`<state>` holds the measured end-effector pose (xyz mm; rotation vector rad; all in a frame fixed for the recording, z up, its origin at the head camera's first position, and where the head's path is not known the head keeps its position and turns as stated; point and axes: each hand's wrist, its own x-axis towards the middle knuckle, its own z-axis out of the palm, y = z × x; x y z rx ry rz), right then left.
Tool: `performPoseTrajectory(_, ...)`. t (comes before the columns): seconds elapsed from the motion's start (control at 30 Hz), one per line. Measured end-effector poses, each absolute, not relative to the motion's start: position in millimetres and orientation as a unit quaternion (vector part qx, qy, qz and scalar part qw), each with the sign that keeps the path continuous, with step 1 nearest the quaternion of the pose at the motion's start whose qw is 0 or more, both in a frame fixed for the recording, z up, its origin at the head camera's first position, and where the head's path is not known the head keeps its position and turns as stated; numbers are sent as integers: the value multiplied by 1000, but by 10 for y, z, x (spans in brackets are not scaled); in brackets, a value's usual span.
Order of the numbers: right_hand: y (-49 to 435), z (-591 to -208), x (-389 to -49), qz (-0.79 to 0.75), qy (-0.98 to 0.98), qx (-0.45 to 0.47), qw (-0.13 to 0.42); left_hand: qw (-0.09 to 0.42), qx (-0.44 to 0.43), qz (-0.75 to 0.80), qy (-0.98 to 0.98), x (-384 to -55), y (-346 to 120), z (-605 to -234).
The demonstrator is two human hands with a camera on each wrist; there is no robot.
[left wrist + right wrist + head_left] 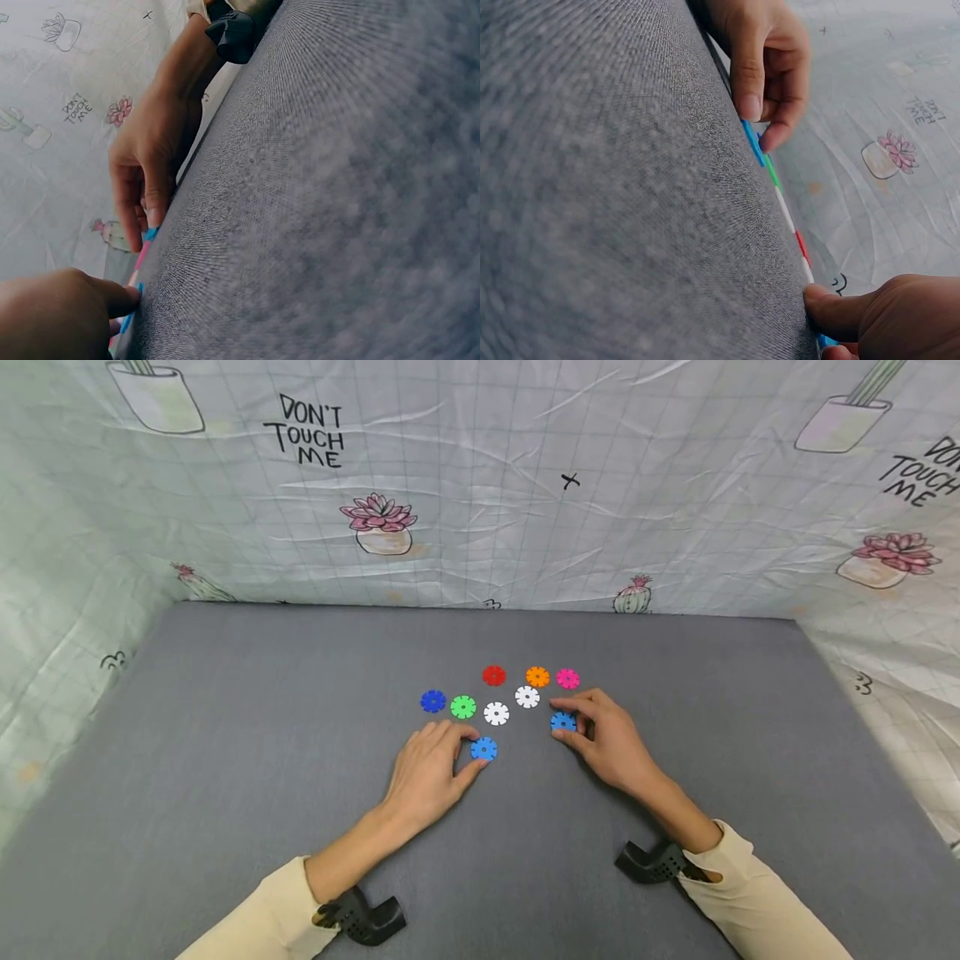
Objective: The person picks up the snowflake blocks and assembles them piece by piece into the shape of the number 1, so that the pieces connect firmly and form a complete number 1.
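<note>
Flat, round plastic discs with notched rims lie on the grey table. My left hand (427,772) holds a light blue disc (483,749) by its edge, between thumb and index finger. To the right, my right hand (611,739) has its thumb and fingers around another blue disc (562,722), partly covered by the hand. Both discs are flat at table height. In the right wrist view the left thumb meets the rim of its light blue disc (753,142). A white disc (497,713) and a green disc (462,707) sit just beyond the left fingertips.
Farther back lie a dark blue disc (432,701), a red disc (494,675), an orange disc (537,676), a pink disc (567,678) and a second white disc (527,697). A printed cloth (480,485) hangs behind the grey table (262,710). Each wrist wears a black camera mount.
</note>
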<state>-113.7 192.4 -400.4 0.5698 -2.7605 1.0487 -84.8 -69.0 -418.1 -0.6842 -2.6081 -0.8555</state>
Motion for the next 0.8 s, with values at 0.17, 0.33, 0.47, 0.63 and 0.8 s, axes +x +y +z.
performPoseTrajectory(0.17, 1936, -3998, -1132, 350, -915, 188, 66, 149, -236, -310, -909, -849, -689, -4170)
performPoseTrajectory(0.33, 1951, -3966, -1126, 346, -914, 199, 66, 140, -238, -325, -905, -853, -693, -4170)
performPoseTrajectory(0.47, 1959, -3940, -1117, 346, -912, 212, 65, 141, -250, -344, -894, -854, -704, -4167)
performPoseTrajectory(0.63, 1975, -3915, -1098, 346, -909, 222, 64, 146, -288, -370, -871, -853, -706, -4172)
performPoseTrajectory(0.8, 1985, -3888, -1095, 345, -910, 223, 54, 153, -293, -382, -863, -853, -699, -4174)
